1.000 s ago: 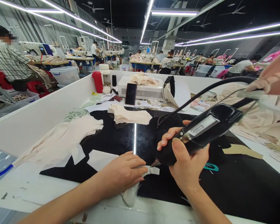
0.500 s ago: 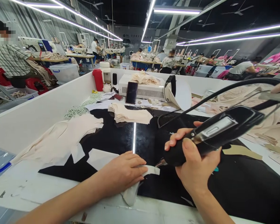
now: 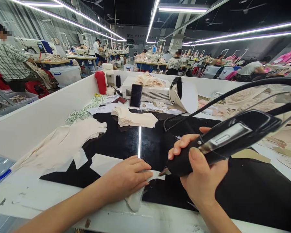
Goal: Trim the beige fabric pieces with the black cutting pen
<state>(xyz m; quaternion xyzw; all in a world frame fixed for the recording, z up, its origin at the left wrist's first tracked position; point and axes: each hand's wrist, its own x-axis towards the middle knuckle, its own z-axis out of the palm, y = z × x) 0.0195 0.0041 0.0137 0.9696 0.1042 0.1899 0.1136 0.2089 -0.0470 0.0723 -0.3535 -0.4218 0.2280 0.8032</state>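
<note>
1. Fabric strip [image 3: 145,181], pale and narrow, lies on the black mat [image 3: 244,194] at the near edge of the desk [image 3: 26,197], one end hanging toward the white border
2. Left hand [image 3: 126,178] lies flat on the strip, fingers [image 3: 140,168] spread and pressing it down rather than curled around it
3. Right hand [image 3: 203,178] has its fingers clenched around a black hand tool [image 3: 223,139], thumb on top near the metal plate
4. Tool's pointed metal tip [image 3: 163,172] touches the free end of the strip just beside the left fingertips
5. A black cable [image 3: 220,97] runs from the tool's rear up and off to the right
6. Farther back on the mat sits a stack of cream cloth pieces [image 3: 133,118], with looser pieces [image 3: 68,142] to the left
7. Against the far wall of the desk stand a white box [image 3: 150,92], a dark phone [image 3: 136,95] leaning on it, and a red bottle [image 3: 101,82]
</note>
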